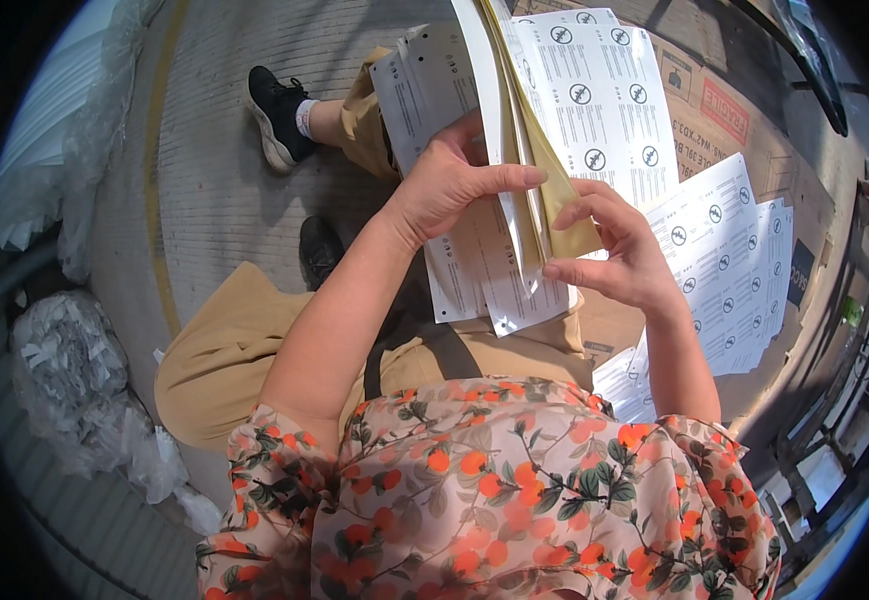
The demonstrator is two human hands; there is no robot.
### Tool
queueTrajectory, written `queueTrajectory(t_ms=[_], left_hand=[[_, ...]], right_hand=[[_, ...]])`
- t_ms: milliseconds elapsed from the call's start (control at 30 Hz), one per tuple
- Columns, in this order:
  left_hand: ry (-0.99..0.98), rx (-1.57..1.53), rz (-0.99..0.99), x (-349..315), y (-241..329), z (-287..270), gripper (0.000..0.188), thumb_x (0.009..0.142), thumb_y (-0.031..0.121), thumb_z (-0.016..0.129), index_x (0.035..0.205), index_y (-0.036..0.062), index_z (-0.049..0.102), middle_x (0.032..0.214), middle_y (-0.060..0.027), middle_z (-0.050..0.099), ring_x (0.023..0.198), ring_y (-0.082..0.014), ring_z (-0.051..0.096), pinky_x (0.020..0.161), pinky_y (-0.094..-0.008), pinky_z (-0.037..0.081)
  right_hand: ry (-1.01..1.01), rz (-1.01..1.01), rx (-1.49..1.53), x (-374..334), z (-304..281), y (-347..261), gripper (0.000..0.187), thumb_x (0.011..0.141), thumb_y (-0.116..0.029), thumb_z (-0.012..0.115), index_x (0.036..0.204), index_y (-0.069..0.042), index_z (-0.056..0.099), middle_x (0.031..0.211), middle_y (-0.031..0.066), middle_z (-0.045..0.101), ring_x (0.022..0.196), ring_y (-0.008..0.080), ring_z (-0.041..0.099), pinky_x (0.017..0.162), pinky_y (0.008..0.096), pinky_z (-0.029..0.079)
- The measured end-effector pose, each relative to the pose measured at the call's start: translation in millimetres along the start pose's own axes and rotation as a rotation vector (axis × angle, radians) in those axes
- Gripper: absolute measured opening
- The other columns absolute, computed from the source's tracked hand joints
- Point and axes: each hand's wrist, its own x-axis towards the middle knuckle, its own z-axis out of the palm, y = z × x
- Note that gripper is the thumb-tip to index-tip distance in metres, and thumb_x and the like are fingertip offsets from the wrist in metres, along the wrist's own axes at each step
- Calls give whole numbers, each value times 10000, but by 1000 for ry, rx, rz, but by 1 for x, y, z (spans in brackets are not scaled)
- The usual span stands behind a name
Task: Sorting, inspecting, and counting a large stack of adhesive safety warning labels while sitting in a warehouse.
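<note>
My left hand [441, 192] grips a bundle of white and yellow-backed label sheets [556, 195] that stand on edge over my lap, its thumb across the near side and its fingers behind. At the lower right corner of that bundle, my right hand [626, 252] pinches the edges between thumb and fingers. How many sheets each hand holds is hidden. Beneath and to the left lie printed white sheets [454, 265] with small punched holes, resting on my lap. A pile of white sheets with round black symbols [614, 100] lies just beyond my right hand.
A brown cardboard carton [729, 110] bears the sheets, with another fanned stack of printed sheets [719, 255] at its right. Clear plastic bags of scraps [74, 365] sit on the floor at left. A metal rack [839, 420] stands at far right.
</note>
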Motion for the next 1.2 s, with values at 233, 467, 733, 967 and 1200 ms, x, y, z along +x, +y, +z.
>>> queueTrajectory(t_ms=[233,467,733,967,1200], left_hand=[[6,9,-1,-1,0,0,614,677,65,775,1218,35,486,1133,-76,576,1028,-164,571,875,-296,495],[12,15,-26,-2,1,-1,629,671,60,777,1224,32,479,1134,-80,574,1032,-166,569,885,-301,491],[-11,2,-37,0,0,-6,646,664,46,774,1230,37,461,1142,-81,565,1038,-173,568,860,-302,509],[-6,-1,-38,-2,2,-7,631,670,39,770,1222,36,465,1137,-84,565,1035,-176,570,863,-307,509],[-10,-3,-28,0,1,-5,650,663,41,776,1232,42,462,1146,-85,561,1056,-175,558,874,-313,503]], right_hand=[[-22,20,85,0,-3,1,269,685,-70,768,900,-55,606,1201,84,485,1109,172,489,942,309,404],[-3,49,41,-3,-5,6,133,791,6,564,920,-27,564,1182,94,514,1054,160,524,879,297,447],[191,-53,213,0,8,0,239,799,97,419,953,-27,552,1201,108,510,1043,150,529,818,271,454],[15,44,3,-1,3,-2,146,786,11,555,859,-53,664,1218,112,499,1080,195,521,840,273,444],[64,-53,-107,0,4,6,335,612,-222,842,848,-62,665,1201,107,506,1081,219,523,861,313,432]])
